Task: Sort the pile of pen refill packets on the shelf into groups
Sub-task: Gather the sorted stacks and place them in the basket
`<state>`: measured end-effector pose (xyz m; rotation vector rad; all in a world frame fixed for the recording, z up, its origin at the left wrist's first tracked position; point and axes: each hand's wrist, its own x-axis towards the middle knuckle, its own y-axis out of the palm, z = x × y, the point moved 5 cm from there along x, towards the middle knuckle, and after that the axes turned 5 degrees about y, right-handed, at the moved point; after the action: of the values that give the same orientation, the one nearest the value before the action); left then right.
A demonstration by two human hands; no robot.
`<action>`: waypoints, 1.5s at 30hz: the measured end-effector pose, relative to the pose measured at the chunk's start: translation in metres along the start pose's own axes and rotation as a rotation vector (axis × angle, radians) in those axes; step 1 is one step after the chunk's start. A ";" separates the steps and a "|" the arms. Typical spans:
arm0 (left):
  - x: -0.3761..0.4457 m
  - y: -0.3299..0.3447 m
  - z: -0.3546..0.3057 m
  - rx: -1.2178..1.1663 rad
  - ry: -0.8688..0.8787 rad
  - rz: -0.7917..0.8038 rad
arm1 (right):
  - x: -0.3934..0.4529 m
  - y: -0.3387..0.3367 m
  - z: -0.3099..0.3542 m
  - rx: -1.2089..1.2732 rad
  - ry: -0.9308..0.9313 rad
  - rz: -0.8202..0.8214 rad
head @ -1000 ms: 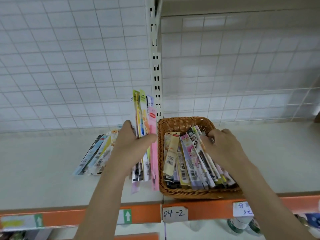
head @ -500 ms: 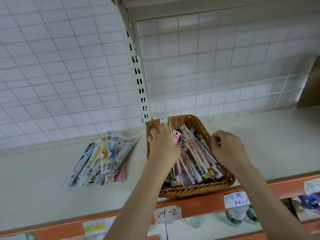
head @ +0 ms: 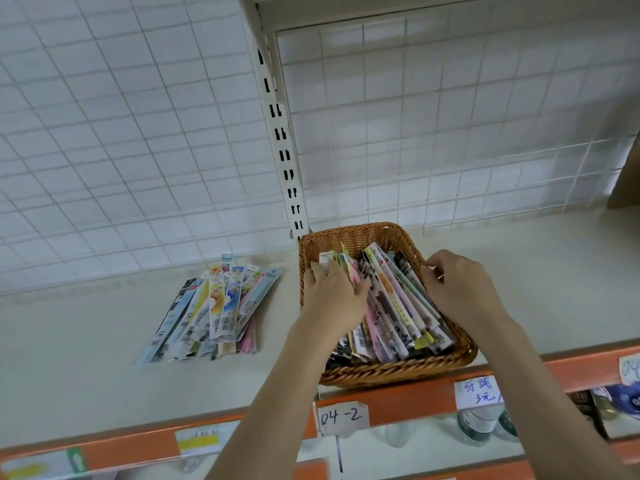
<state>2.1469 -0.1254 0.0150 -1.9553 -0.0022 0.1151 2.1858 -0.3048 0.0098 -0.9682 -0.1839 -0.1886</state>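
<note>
— Packets (head: 391,306)? Heaped in basket (head: 360,237) on shelf (head: 86,341); fanned pile (head: 214,310) well left.
— Hands? Left (head: 330,299) fingers curled onto packets; right (head: 457,289) pinching packet tops at right wall.

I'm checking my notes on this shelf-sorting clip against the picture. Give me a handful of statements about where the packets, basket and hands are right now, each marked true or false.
1. Both hands are at the wicker basket. True: the left hand and the right hand are on the packets in the basket.
2. The loose pile of packets lies to the right of the basket. False: it lies on the shelf to the left of it.
3. The left hand holds a bunch of packets up in the air. False: it is down on the packets in the basket.
4. A handwritten label reading 04-2 hangs on the orange shelf edge below the basket. True.
5. The basket is empty. False: it holds many packets.
</note>
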 end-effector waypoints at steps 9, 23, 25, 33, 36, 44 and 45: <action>-0.015 -0.048 0.035 -0.343 0.061 -0.304 | -0.011 -0.006 0.040 -0.093 -0.088 -0.060; -0.067 -0.075 0.216 -0.381 -0.070 -0.401 | -0.069 0.061 0.205 0.029 -0.296 -0.031; -0.065 -0.079 0.247 -0.363 -0.124 -0.401 | -0.073 0.085 0.226 -0.005 -0.310 0.015; -0.057 -0.090 0.335 -0.271 -0.268 -0.336 | -0.069 0.159 0.240 -0.189 -0.098 0.197; -0.053 -0.092 0.349 -0.249 -0.284 -0.308 | -0.063 0.172 0.231 -0.191 0.051 0.189; -0.049 -0.095 0.365 -0.277 -0.228 -0.298 | -0.053 0.209 0.253 -0.344 0.170 0.420; -0.050 -0.095 0.366 -0.286 -0.221 -0.301 | -0.055 0.212 0.254 -0.363 0.162 0.418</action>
<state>2.0724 0.2458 -0.0300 -2.1917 -0.4800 0.1370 2.1659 0.0276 -0.0318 -1.3221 0.2100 0.0885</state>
